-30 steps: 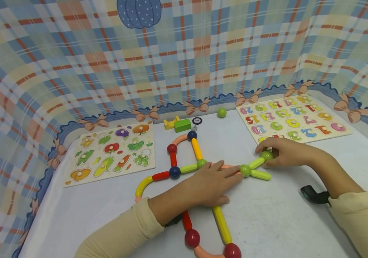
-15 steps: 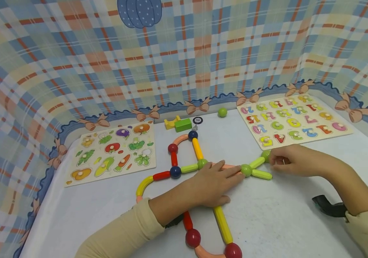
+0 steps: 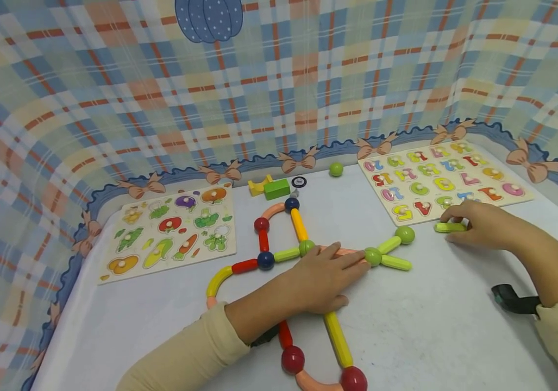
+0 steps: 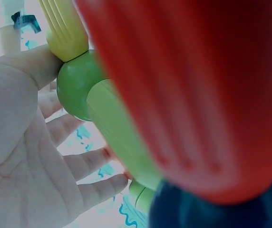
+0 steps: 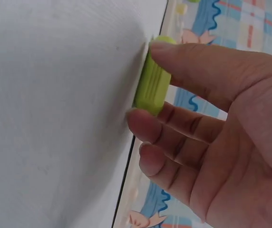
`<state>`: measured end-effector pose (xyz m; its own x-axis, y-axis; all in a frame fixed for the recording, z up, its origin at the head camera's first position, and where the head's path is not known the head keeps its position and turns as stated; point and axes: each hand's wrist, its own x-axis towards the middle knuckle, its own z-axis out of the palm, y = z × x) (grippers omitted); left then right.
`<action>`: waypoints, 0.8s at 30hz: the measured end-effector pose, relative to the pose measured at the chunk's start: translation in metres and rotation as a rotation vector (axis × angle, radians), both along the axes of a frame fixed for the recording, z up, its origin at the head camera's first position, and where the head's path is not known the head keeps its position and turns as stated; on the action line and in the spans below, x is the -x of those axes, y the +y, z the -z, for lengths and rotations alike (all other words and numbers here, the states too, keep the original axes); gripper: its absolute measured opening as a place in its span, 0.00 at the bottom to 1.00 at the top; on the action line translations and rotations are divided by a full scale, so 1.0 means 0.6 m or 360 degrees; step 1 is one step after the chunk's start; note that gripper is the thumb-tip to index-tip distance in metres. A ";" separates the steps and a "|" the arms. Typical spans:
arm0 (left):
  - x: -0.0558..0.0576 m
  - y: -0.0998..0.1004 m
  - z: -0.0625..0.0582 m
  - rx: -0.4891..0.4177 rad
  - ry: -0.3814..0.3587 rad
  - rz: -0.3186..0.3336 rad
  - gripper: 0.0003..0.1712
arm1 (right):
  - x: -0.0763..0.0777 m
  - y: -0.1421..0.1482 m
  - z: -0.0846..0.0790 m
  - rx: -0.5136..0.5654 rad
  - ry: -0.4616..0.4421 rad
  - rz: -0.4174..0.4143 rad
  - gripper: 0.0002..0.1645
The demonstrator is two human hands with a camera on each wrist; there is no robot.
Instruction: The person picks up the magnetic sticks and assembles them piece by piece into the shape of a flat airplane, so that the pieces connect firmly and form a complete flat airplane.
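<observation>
My left hand (image 3: pixel 325 279) lies with straight fingers across the middle of a flat figure of magnetic rods and balls, hiding part of it. In the left wrist view that palm (image 4: pixel 17 142) is beside a green ball (image 4: pixel 79 85) and a blurred red rod (image 4: pixel 188 95). Over at the right, my right hand (image 3: pixel 494 228) pinches a short light green rod (image 3: pixel 450 227) low over the table, between thumb and fingers (image 5: pixel 145 124). Left of it, a green ball (image 3: pixel 405 235) tips one of two short rods that fork from another green ball (image 3: pixel 372 257).
A vegetable puzzle board (image 3: pixel 168 231) lies at the left, and a number puzzle board (image 3: pixel 445 182) at the back right, close to my right hand. Along the back are a green block (image 3: pixel 276 189), a yellow piece (image 3: pixel 257 187) and a loose green ball (image 3: pixel 336 169). A plaid curtain rises behind.
My right hand has let go of the green ball at the fork's end, moved right and taken hold of a light green rod. My left hand has stayed in place.
</observation>
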<state>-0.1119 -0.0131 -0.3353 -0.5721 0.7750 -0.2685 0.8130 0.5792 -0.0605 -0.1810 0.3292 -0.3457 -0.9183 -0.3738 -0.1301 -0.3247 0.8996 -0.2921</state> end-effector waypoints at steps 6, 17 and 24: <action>0.000 -0.001 0.002 -0.0002 0.0008 -0.0004 0.42 | -0.001 -0.009 -0.001 -0.0008 -0.0009 0.0008 0.16; 0.000 -0.002 0.004 0.0001 0.0003 -0.0004 0.43 | -0.019 -0.047 -0.018 0.0119 -0.0454 -0.0071 0.13; 0.000 -0.002 0.004 -0.0007 -0.0001 -0.0004 0.42 | -0.020 -0.063 -0.009 0.0280 -0.0753 0.0012 0.18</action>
